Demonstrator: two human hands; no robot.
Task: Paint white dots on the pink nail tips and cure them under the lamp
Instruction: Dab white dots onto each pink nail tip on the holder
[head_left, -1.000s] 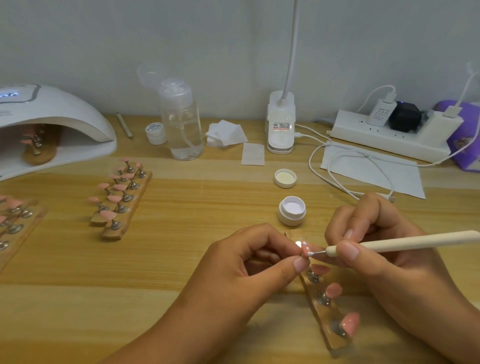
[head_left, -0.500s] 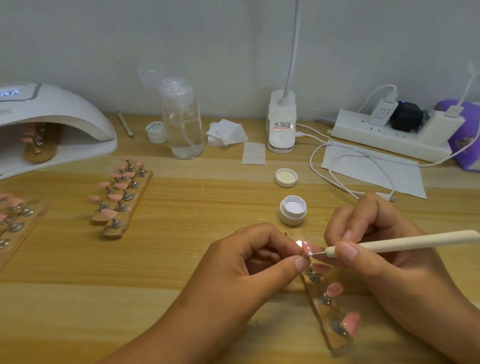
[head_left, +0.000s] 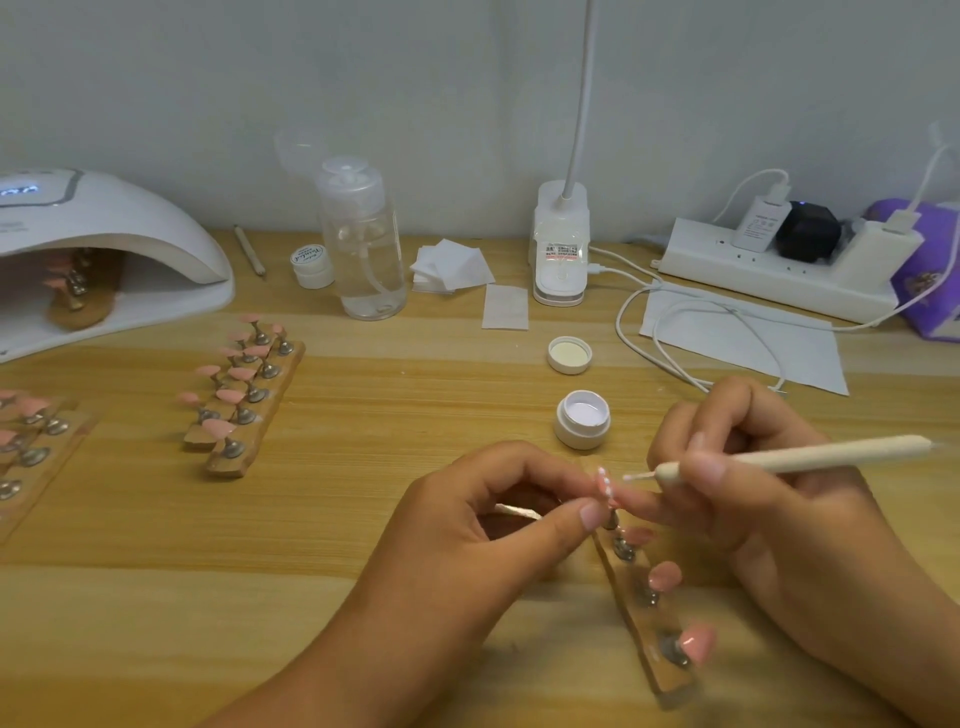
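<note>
Nail tip (head_left: 760, 487) in left hand (head_left: 498, 525)

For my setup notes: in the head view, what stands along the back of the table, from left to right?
Curing lamp, small labelled jar, clear pump bottle, white wipes, desk lamp base, power strip.

Reference: the open white round plastic jar (head_left: 582, 420) on the light wooden table (head_left: 337, 493). The white round plastic lid (head_left: 569, 355) lies at 12 o'clock. The white domed curing lamp (head_left: 119, 228) stands at 10 o'clock, with a wooden strip of pink nail tips (head_left: 83, 306) inside. At 6 o'clock the left hand (head_left: 493, 519) pinches a dotted pink nail tip (head_left: 605, 486). The right hand (head_left: 779, 499) grips a cream wooden dotting stick (head_left: 805, 454), its point at that tip's 3 o'clock, apart.
</note>
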